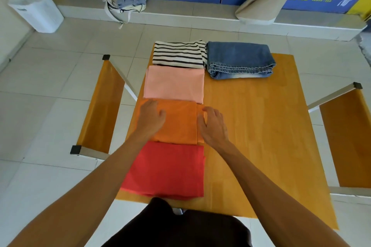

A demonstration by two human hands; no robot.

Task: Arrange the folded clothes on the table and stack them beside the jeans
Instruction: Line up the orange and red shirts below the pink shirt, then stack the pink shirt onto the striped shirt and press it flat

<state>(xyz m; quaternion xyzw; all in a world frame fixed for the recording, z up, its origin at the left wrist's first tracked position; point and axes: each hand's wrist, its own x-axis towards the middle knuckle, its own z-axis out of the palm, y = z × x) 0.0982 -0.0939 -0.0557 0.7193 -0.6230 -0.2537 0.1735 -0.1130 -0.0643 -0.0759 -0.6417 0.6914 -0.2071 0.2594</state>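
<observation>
Tote bag (126, 2) on the ledge is stuffed with grey cloth. Both hands, left (149, 118) and right (213, 124), lie spread on the folded orange shirt (178, 122), mid-row on the worktop (261, 126); jeans (240, 59) far right.

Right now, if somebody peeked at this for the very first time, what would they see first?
Probably the bright row of folded clothes down the left side of the wooden table: a red one nearest, then orange, pink and a striped one at the far end. The left hand lies on the orange one and the right hand is at its right edge. Folded jeans sit right of the striped one.
</observation>
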